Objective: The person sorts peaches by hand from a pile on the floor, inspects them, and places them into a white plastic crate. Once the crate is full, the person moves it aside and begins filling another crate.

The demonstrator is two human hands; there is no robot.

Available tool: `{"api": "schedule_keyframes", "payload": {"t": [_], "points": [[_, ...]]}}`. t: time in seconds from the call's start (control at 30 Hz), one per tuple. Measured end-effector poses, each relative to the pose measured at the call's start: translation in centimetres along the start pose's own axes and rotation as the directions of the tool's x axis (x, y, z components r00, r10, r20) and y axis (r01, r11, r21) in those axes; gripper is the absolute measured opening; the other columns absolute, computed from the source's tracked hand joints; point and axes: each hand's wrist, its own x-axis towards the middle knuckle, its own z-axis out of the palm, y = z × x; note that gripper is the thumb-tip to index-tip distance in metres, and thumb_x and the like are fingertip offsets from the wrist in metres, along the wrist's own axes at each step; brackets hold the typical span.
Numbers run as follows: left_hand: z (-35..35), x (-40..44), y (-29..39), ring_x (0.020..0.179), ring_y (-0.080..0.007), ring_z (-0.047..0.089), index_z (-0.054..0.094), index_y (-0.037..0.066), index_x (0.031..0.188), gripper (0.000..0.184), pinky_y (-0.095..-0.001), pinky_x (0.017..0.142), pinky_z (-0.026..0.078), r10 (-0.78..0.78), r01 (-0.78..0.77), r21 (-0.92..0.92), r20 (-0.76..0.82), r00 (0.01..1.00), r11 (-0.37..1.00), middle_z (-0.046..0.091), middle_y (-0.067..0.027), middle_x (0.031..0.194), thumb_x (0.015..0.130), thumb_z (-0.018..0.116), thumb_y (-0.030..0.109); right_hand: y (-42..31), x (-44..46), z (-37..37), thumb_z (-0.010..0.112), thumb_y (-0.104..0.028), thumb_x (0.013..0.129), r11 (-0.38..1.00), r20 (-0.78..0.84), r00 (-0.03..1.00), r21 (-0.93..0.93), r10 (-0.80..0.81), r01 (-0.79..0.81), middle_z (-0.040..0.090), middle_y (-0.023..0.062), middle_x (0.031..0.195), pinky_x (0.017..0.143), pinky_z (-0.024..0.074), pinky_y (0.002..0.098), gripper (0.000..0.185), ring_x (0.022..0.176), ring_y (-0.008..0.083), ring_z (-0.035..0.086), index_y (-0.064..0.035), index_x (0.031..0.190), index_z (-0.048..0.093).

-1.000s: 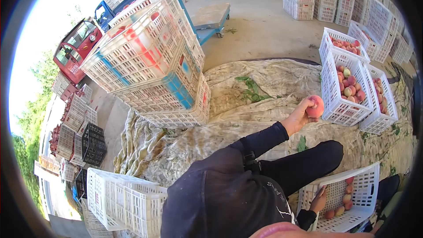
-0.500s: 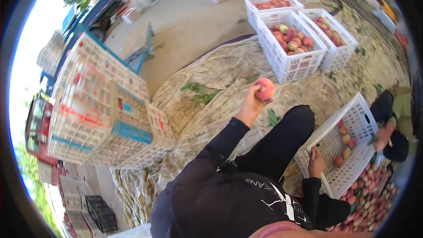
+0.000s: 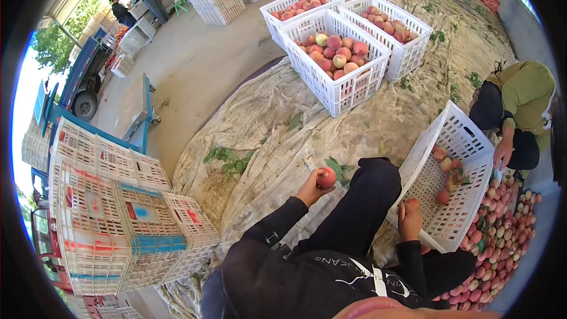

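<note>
- Far left, a blue truck (image 3: 82, 74) is parked past a tall stack of crates (image 3: 97, 239) daubed with red and blue paint (any lettering under it is too small for me to read).
- Next, a blue-framed trolley (image 3: 131, 109) stands on the bare floor (image 3: 189, 77).
- A creased, stained ground cloth (image 3: 277, 136) carries loose leaves (image 3: 227, 159) and most of the work.
- Over it, the left hand (image 3: 310, 190) has its fingers pinching a red peach (image 3: 325, 178), which sits out at the fingertips.
- Beyond, three white crates (image 3: 336, 91) hold more peaches.
- "JEANS" is legible on the dark shirt (image 3: 319, 283), upside down (the folds bend the other letters).
- The right hand (image 3: 409, 223) is at the near side of a tilted white crate (image 3: 466, 136), fingers curled; I cannot tell what they close on.
- Several peaches lie inside that crate.
- Far right, a heap of peaches (image 3: 493, 248) spreads below a co-worker in green (image 3: 525, 94), one hand near the crate.
</note>
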Motion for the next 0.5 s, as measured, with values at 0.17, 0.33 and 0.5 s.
{"api": "schedule_keyframes", "payload": {"t": [0.17, 0.33, 0.5], "points": [[1.8, 1.6, 2.8, 0.1, -0.0243, 0.059, 0.054, 0.013, 0.111, 0.039, -0.0444, 0.082, 0.054, 0.06, -0.061, 0.022, 0.058, 0.997, 0.998, 0.053, -0.0083, 0.116, 0.078, 0.064, 0.032, -0.6, 0.2, -0.2, 0.051, -0.029, 0.093, 0.999, -0.011, 0.999, 0.018, 0.032, -0.032, 0.063, 0.0131, 0.072, 0.062, 0.0461, 0.0425, 0.028, 0.069, 0.0335, 0.061, -0.0087, 0.079, 0.066], [1.8, 2.3, 1.1, 0.101, -0.0243, 0.058, 0.053, 0.013, 0.11, 0.04, -0.0448, 0.084, 0.054, -0.007, 0.008, 0.04, -0.026, 1.0, 0.999, 0.052, -0.0087, 0.117, 0.077, 0.066, 0.032, -0.3, 0.1, 0.3, 0.052, -0.028, 0.091, 0.999, -0.026, 0.998, 0.027, 0.048, -0.048, 0.062, 0.0118, 0.071, 0.061, 0.045, 0.0431, 0.027, 0.067, 0.033, 0.06, -0.0095, 0.077, 0.065], [-1.1, 3.6, -2.8, 0.107, -0.0248, 0.054, 0.053, 0.014, 0.112, 0.042, -0.047, 0.086, 0.053, -0.116, 0.118, 0.026, -0.051, 0.992, 0.993, 0.05, -0.009, 0.12, 0.076, 0.066, 0.031, -0.5, 0.2, 0.3, 0.053, -0.028, 0.09, 0.993, 0.023, 0.996, -0.082, 0.085, -0.083, 0.061, 0.0098, 0.071, 0.064, 0.0435, 0.045, 0.026, 0.069, 0.0322, 0.057, -0.0095, 0.074, 0.063]]}}
